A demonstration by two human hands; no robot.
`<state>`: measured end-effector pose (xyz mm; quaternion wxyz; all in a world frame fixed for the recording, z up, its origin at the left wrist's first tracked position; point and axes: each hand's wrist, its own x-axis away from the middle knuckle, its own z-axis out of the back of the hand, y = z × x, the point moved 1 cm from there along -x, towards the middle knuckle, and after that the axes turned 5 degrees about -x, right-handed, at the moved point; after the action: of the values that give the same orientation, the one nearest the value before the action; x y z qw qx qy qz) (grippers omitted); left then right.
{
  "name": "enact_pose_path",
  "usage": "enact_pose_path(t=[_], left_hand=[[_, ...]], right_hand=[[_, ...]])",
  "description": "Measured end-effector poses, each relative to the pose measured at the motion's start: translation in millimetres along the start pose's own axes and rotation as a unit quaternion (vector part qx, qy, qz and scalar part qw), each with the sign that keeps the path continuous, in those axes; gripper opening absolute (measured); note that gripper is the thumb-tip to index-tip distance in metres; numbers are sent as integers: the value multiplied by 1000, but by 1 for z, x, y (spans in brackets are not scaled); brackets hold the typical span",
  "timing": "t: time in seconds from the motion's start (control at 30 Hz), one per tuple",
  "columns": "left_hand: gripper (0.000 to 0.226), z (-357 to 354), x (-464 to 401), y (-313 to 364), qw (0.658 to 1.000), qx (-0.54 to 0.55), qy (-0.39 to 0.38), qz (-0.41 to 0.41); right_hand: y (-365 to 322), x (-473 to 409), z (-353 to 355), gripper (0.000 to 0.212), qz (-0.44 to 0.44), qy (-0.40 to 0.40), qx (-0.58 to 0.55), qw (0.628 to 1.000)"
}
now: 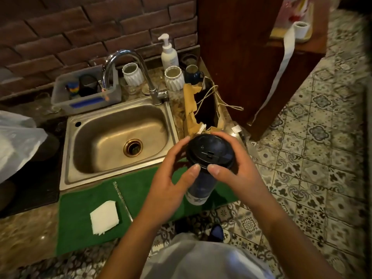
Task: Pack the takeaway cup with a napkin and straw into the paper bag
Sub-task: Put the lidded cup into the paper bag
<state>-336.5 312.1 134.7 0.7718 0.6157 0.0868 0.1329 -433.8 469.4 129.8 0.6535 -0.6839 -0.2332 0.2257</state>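
My fingers [194,171] of both hands curl around the black lid of one takeaway cup [203,178], left hand [171,184] and right hand [233,170] gripping it upright above the green mat [141,190]; its print is unreadable. One paper bag [203,109] stands open just behind. One napkin [104,217] and one straw [122,200] lie on the mat.

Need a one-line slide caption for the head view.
Both hands, left hand and right hand, grip a black-lidded dark takeaway cup before the open brown paper bag; white napkin and straw wait on the green mat.

Open paper bag [203,109] mouth, apparently handle-crossed.
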Motion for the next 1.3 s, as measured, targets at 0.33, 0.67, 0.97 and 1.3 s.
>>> enact_pose_path(t=[0.33,0.67,0.97,1.3], left_hand=[[42,38,-44,-8,999,8,29,-19],[80,29,-144,-35,968,-248,40,4],[102,-7,-206,-39,935,-345,81,29],[95,-17,-210,-39,922,-343,145,108]], right_hand=[[1,-17,-5,76,-11,75,7,997],[-6,-32,-2,67,24,161,-37,986],[-12,-65,69,73,40,129,-54,989],[-4,-111,121,67,44,57,-63,995]])
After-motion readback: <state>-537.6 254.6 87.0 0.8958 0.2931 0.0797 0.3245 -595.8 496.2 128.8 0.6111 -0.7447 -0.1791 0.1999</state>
